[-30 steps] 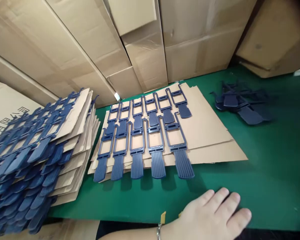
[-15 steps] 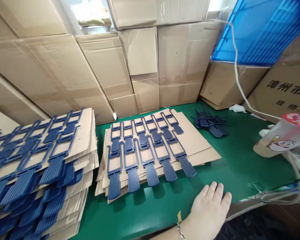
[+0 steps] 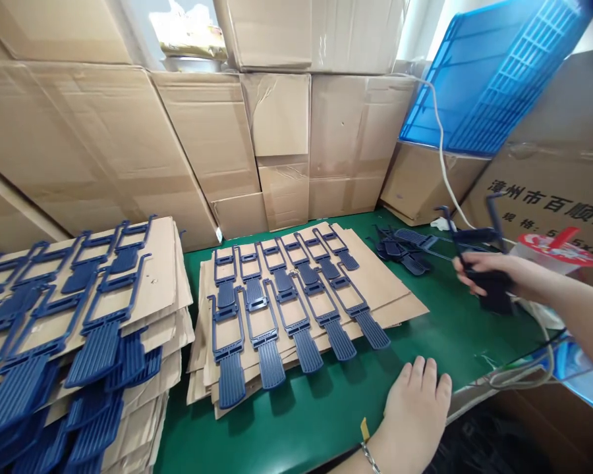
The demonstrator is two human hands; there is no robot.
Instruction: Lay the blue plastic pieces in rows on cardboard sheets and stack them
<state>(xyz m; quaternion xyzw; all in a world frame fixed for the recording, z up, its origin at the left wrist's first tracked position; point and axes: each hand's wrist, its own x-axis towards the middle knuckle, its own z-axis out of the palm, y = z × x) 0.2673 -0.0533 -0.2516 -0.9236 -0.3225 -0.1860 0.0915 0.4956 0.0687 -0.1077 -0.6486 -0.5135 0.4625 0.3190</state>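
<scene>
We are working at a green table (image 3: 316, 415), lower frame. At centre, cardboard sheets (image 3: 385, 283) are carrying blue brackets (image 3: 270, 367). At right, we are grasping a dark bracket (image 3: 497, 291) in our right hand (image 3: 494, 263); at lower right, our left hand (image 3: 418, 408) is resting flat, fingers released.

It is bright. White glare shines left of the blue crate (image 3: 474, 79); farther left, a bag (image 3: 192, 43) looks washed out. Soft shadows fall under blue parts (image 3: 271, 368) below and left of the crate. Right of it, the corner is dark and maybe blurry.
</scene>
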